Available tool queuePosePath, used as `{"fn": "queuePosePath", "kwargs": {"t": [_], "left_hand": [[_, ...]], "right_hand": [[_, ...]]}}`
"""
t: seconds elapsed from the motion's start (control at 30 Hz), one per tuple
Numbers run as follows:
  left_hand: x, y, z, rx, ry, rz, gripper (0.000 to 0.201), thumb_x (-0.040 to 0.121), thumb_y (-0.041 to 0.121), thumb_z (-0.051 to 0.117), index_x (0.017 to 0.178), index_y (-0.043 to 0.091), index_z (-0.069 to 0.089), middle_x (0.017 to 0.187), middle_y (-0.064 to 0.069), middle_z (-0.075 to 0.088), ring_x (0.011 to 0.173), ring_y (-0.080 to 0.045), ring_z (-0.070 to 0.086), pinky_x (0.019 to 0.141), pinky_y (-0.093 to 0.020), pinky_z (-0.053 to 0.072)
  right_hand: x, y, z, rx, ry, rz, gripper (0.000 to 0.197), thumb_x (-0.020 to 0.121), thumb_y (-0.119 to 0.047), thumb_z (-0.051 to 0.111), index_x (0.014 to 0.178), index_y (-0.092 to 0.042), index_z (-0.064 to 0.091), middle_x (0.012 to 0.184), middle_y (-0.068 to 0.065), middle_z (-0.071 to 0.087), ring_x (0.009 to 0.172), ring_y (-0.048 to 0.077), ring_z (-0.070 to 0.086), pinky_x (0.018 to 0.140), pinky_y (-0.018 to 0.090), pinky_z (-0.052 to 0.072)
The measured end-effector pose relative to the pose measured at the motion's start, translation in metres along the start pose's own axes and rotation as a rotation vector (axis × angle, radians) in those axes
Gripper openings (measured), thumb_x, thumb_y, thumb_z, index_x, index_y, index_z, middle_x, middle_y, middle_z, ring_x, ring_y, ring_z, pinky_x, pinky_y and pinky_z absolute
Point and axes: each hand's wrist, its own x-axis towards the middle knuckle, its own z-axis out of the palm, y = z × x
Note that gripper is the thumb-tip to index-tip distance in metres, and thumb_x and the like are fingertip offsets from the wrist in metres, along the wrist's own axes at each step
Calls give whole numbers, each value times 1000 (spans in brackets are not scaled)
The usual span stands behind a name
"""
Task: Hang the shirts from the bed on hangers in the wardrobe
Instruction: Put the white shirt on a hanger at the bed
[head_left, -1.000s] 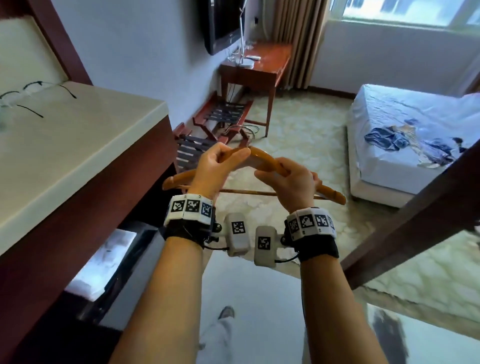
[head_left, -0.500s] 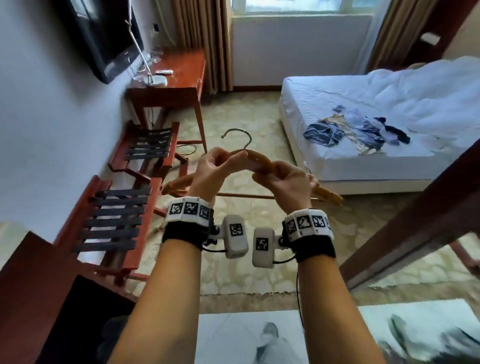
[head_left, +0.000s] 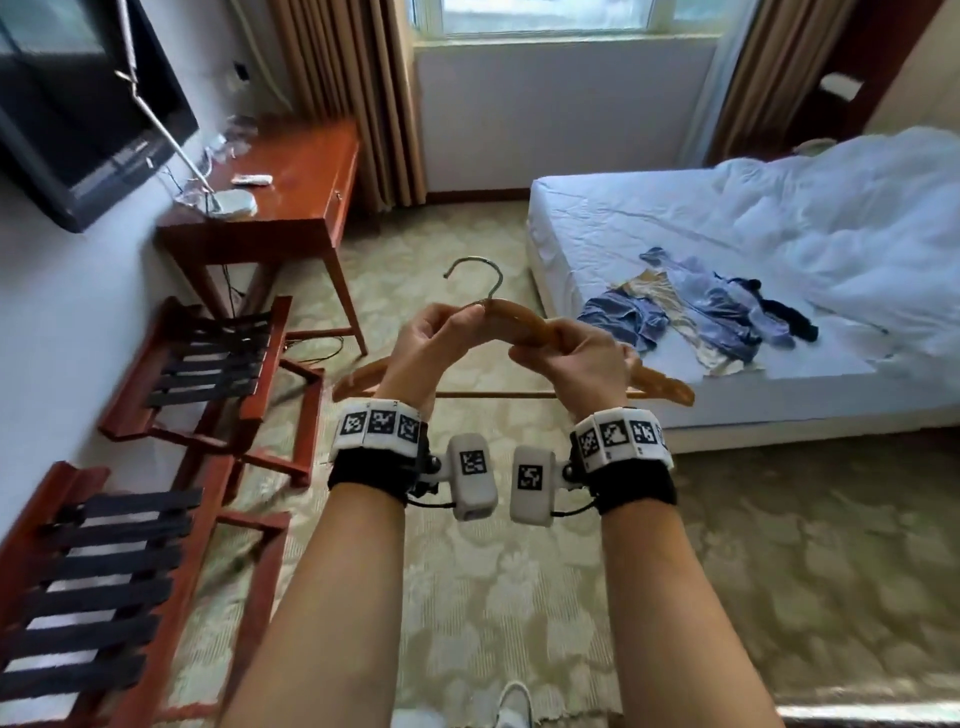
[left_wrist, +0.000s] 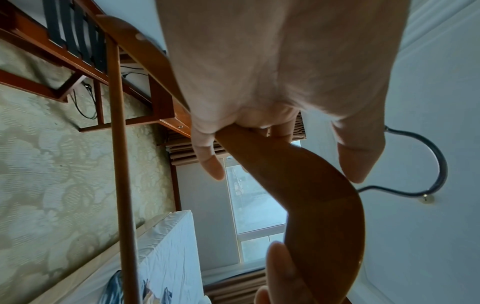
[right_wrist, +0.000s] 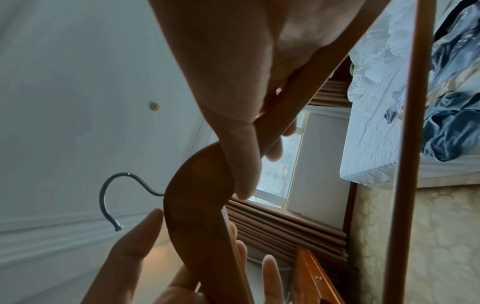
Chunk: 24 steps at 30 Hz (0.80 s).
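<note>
1. Hands both gripped the wooden hanger (head_left: 524, 325) — left hand (head_left: 434, 345) curled round its arm beside the hook (head_left: 475, 275), right hand (head_left: 576, 364) round the other arm.
2. Carrying it level seemed wise, hook forward.
3. Shirts (head_left: 696, 312) lay on the bed (head_left: 597, 218), beyond the right hand.
4. Luggage racks (head_left: 208, 364) stood left of the grip — nothing blocked the path.

A heap of crumpled blue, beige and dark shirts (head_left: 696, 312) is spread on the white-sheeted bed (head_left: 597, 228) at two o'clock. A rumpled white duvet (head_left: 857, 234) is piled on the mattress beyond them, further right.
</note>
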Motion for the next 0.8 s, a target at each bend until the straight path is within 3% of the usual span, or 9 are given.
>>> {"fn": "queuePosePath", "kwargs": {"t": [0.2, 0.3, 0.37, 0.47, 0.57, 0.67, 0.8], "left_hand": [[122, -3, 31, -33, -22, 6, 24, 87, 34, 65, 101, 15, 62, 97, 1, 73, 94, -7, 70, 79, -20, 51], [187, -10, 45, -55, -71, -7, 5, 94, 19, 62, 97, 15, 60, 91, 3, 72, 88, -4, 70, 75, -16, 52], [237, -16, 55, -62, -99, -14, 2, 95, 15, 61, 94, 17, 60, 89, 4, 71, 85, -2, 69, 74, -15, 51], [315, -23, 72, -101, -151, -20, 9, 94, 10, 59, 88, 16, 59, 77, 6, 72, 78, -1, 69, 69, -14, 52], [394, -19, 94, -120, -224, -47, 11, 94, 8, 60, 87, 15, 59, 75, 6, 73, 77, -3, 70, 70, -15, 52], [465, -15, 121, -132, -304, -40, 9, 89, 11, 67, 86, 16, 60, 82, 2, 73, 80, -7, 70, 72, -17, 52], [540, -17, 164, -94, -417, -49, 26, 66, 35, 80, 82, 20, 65, 92, -6, 72, 91, -18, 69, 82, -24, 53]], "right_hand": [[119, 13, -10, 26, -21, 4, 34, 51, -72, 70, 82, -60, 67, 76, -22, 71, 88, 13, 68, 102, 56, 38], [173, 15, -12, -67, 16, 45, 21, 59, -63, 77, 74, -65, 63, 69, -28, 67, 90, 10, 67, 104, 49, 34], [213, 23, -10, -55, 24, 78, 21, 62, -59, 80, 72, -64, 62, 65, -28, 65, 90, 12, 67, 104, 47, 28], [284, 46, -1, 5, 57, 96, 37, 50, -69, 76, 84, -55, 68, 76, -24, 71, 89, 14, 70, 103, 59, 38], [351, 55, -4, -8, 130, 142, 41, 48, -71, 72, 85, -54, 68, 78, -24, 71, 89, 12, 70, 101, 58, 41], [406, 58, -15, -1, 207, 183, 37, 49, -70, 69, 83, -56, 67, 77, -25, 71, 89, 11, 69, 99, 59, 43], [464, 72, -37, -30, 284, 248, 29, 54, -66, 70, 81, -59, 64, 74, -25, 69, 90, 13, 67, 100, 54, 42]]}}
